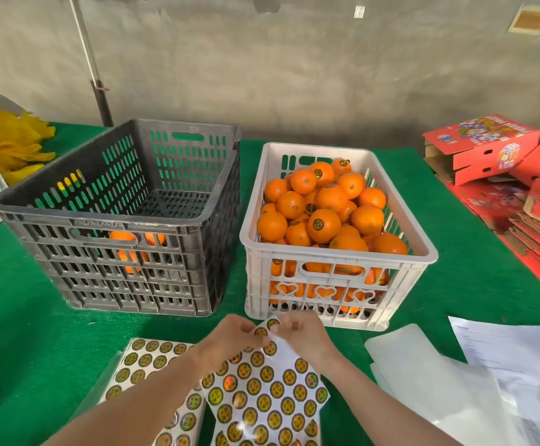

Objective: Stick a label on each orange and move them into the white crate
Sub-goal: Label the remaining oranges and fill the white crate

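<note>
While working near the table's (471, 268) front edge, pinching the top of the label sheet (272, 391) between left hand (230, 339) and right hand (304, 336), fingers curled narrow on it. Judging the sheet light and limp, so gripping at its edge. Leaving a few oranges (122, 236), firm and apt to roll, waiting in the black crate (53, 214) left of the heaped white crate (251, 201).
</note>
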### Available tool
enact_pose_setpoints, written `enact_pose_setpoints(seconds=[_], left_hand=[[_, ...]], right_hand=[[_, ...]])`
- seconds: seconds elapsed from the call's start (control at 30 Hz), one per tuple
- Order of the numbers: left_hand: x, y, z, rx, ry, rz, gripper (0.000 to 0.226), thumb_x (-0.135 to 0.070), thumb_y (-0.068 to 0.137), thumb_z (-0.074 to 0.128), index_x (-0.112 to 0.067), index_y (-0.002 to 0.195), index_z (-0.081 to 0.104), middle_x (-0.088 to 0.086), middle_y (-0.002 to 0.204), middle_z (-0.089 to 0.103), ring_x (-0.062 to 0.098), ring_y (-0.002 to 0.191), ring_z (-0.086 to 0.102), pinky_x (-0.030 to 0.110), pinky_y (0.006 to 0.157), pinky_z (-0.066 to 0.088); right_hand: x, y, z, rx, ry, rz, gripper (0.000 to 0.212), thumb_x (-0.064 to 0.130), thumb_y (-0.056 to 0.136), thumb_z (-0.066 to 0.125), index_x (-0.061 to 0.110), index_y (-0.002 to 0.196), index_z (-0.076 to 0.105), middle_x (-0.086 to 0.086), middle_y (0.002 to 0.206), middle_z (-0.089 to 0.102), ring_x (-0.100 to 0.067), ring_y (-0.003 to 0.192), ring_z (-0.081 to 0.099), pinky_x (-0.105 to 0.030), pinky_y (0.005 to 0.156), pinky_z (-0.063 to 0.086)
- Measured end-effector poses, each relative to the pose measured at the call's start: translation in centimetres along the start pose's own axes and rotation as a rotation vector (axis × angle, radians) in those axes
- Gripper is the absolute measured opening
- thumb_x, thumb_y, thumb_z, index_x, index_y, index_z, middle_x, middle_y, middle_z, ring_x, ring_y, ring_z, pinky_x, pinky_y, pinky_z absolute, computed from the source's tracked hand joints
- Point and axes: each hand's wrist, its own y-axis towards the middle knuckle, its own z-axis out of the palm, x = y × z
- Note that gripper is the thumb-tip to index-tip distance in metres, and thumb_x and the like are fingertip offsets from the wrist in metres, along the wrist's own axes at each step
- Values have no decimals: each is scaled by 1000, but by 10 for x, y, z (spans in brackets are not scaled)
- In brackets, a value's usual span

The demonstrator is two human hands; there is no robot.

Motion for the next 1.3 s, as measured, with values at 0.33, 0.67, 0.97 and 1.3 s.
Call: enact_pose_setpoints(seconds=[0.33,0.67,0.97,1.3], left_hand=[[-12,-4,-3,118,-465,-202,18,-7,91,58,2,85,72,22,89,72,31,71,69,34,64,57],[-13,6,5,-38,-258,-68,12,1,82,66,-6,80,76,19,82,73,26,68,68,33,70,57],[-7,13,4,43,17,85,16,0,84,58,3,91,73,22,91,71,23,77,66,38,80,55],[-6,-16,-14,-124,528,533,31,-36,84,58,-20,110,63,-15,91,58,10,86,57,19,74,43]], right_hand=[[-9,-25,7,-217,-496,-417,17,13,76,77,10,92,76,-5,84,60,-22,86,57,-19,76,40],[-10,-27,12,-326,-644,-612,27,2,55,87,19,73,75,6,68,66,-19,63,60,-26,64,47],[-11,-37,11,-215,-470,-503,21,-8,67,72,11,62,66,4,67,64,-17,66,58,-36,67,50],[111,-28,-3,-273,-49,-676,11,18,86,57,29,86,61,11,83,59,-4,77,53,-15,67,41]])
